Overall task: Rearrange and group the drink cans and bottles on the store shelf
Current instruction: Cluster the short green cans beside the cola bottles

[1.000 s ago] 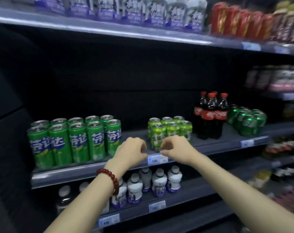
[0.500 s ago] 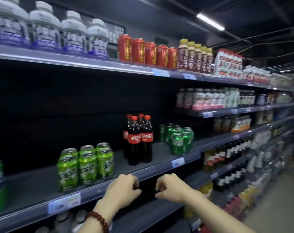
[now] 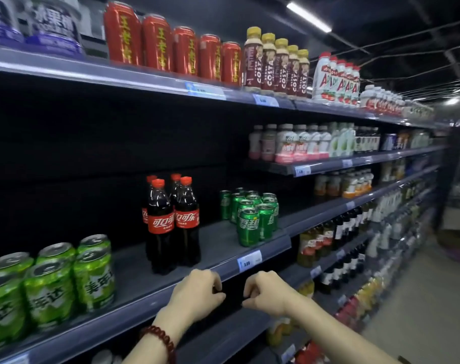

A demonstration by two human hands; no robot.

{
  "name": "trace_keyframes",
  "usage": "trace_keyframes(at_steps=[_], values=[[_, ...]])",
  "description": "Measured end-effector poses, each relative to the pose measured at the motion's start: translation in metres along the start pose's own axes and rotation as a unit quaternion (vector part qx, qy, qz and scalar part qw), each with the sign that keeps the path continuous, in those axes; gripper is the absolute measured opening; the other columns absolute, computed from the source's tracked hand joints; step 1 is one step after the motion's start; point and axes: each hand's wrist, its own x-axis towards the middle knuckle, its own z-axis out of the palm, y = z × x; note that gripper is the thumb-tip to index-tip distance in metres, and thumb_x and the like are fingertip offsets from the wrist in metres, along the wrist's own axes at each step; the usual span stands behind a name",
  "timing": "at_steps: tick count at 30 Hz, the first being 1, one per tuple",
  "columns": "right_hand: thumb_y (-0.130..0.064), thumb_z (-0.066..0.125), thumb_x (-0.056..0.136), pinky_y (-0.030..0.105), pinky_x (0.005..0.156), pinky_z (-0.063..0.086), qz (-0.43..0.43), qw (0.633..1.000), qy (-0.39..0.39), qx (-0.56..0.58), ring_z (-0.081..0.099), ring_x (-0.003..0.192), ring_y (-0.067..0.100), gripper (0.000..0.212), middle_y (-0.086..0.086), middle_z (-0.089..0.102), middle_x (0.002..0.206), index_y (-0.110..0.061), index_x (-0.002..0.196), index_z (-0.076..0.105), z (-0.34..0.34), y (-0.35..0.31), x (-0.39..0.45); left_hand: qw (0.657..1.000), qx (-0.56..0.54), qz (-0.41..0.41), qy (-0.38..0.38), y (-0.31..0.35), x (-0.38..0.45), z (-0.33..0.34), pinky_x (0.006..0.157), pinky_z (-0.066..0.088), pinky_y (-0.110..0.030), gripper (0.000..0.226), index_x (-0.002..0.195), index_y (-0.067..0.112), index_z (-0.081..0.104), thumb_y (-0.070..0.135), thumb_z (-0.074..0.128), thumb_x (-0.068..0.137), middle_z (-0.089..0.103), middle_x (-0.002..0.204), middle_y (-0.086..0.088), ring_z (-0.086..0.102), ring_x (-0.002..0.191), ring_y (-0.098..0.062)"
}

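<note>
Both hands hang in front of the shelf [image 3: 134, 271] edge and hold nothing. The left hand [image 3: 194, 298], with a red bead bracelet [image 3: 160, 341] at the wrist, has its fingers [image 3: 215, 281] curled loosely into the palm; the right hand [image 3: 267, 291] mirrors it just beside, fingers bent inward around nothing, a small gap between the two.

On the shelf the drinks stand in three separate clusters. The cola bottles [image 3: 172, 224] with red caps stand at 12 o'clock from the hands, close to the front edge. The dark green cans [image 3: 251, 215] are grouped at about 1 o'clock, nearer the price tag [image 3: 249, 260]. The light green cans [image 3: 50, 282] sit at 9 o'clock, well apart from the bottles, with bare shelf between.

This looks like a pause between groups: the hands are placed before the bottles but have not reached in. The likely next move is to uncurl the fingers and take hold of the nearest bottles by the body, or reach right for the dark green cans, and slide them into line with their neighbours. The bottles are tall and narrow, so pushing low rather than at the cap would keep them from tipping.
</note>
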Motion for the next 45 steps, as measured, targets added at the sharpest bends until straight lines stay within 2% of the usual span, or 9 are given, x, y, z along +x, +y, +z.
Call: trace_keyframes(at_steps=[7,16,20,23,25,29,35,39,45], values=[[-0.029,0.069,0.081,0.031,0.082,0.054,0.017,0.999,0.031,-0.007,0.066,0.092,0.018,0.02,0.003,0.072,0.099,-0.015,0.095,0.071,-0.02,0.039,0.041,1.0,-0.021,0.01,-0.001,0.012,0.065,0.018,0.083,0.052,-0.032,0.017,0.094,0.027,0.066,0.038,0.059,0.082,0.069,0.104,0.002,0.063,0.099,-0.021],[-0.029,0.068,0.083,0.03,0.078,0.052,-0.012,0.996,0.085,0.018,0.065,0.089,0.019,0.012,-0.002,0.066,0.085,-0.019,0.09,0.069,-0.062,0.12,0.134,0.996,-0.051,-0.056,0.045,0.032,0.165,0.05,0.08,0.054,-0.034,0.01,0.084,0.027,0.067,0.029,0.059,0.08,0.069,0.092,0.006,0.063,0.092,-0.018],[-0.032,0.068,0.083,0.027,0.079,0.047,-0.027,0.993,0.111,0.023,0.064,0.094,0.019,0.025,0.002,0.069,0.095,-0.015,0.102,0.069,-0.086,0.165,0.175,0.983,-0.091,-0.119,0.109,0.043,0.204,0.064,0.077,0.053,-0.033,0.009,0.083,0.023,0.066,0.031,0.065,0.079,0.067,0.083,0.007,0.063,0.085,-0.017],[-0.035,0.069,0.082,0.027,0.08,0.046,-0.05,0.991,0.121,0.032,0.064,0.095,0.019,0.035,0.002,0.07,0.096,-0.013,0.11,0.066,-0.101,0.19,0.202,0.966,-0.115,-0.173,0.152,0.051,0.22,0.07,0.064,0.045,-0.03,0.025,0.075,0.02,0.051,0.033,0.072,0.076,0.062,0.075,0.005,0.059,0.075,-0.017],[-0.04,0.071,0.081,0.028,0.082,0.048,-0.069,0.99,0.111,0.056,0.063,0.093,0.018,0.044,0.0,0.068,0.096,-0.014,0.116,0.063,-0.107,0.2,0.217,0.962,-0.127,-0.19,0.153,0.053,0.225,0.07,0.064,0.039,-0.026,0.032,0.078,0.021,0.048,0.033,0.077,0.073,0.061,0.078,0.006,0.058,0.078,-0.015],[-0.05,0.074,0.076,0.022,0.079,0.044,-0.107,0.987,0.074,0.091,0.06,0.092,0.013,0.062,-0.001,0.067,0.104,-0.017,0.126,0.059,-0.111,0.201,0.239,0.962,-0.117,-0.203,0.137,0.057,0.228,0.064,0.072,0.038,-0.02,0.035,0.096,0.021,0.058,0.031,0.079,0.07,0.063,0.09,0.008,0.056,0.088,-0.012],[-0.047,0.078,0.07,0.018,0.068,0.047,-0.148,0.976,0.051,0.15,0.061,0.084,0.005,0.047,-0.015,0.062,0.09,-0.022,0.108,0.062,-0.101,0.189,0.246,0.957,-0.154,-0.21,0.125,0.062,0.229,0.065,0.075,0.039,-0.015,0.049,0.107,0.024,0.059,0.032,0.084,0.065,0.065,0.097,0.012,0.058,0.09,-0.006],[-0.041,0.081,0.07,0.024,0.082,0.047,-0.131,0.971,0.037,0.194,0.057,0.098,0.01,0.062,-0.01,0.057,0.104,-0.02,0.122,0.054,-0.095,0.19,0.245,0.946,-0.202,-0.21,0.141,0.066,0.23,0.071,0.062,0.037,-0.005,0.051,0.101,0.03,0.055,0.034,0.087,0.06,0.062,0.087,0.019,0.056,0.08,0.006],[-0.036,0.088,0.061,0.022,0.074,0.049,-0.116,0.967,0.071,0.216,0.06,0.092,0.009,0.067,-0.009,0.06,0.1,-0.019,0.115,0.052,-0.086,0.182,0.245,0.932,-0.213,-0.214,0.203,0.063,0.228,0.077,0.054,0.038,-0.003,0.051,0.096,0.027,0.059,0.039,0.088,0.056,0.067,0.084,0.016,0.058,0.077,0.009]])
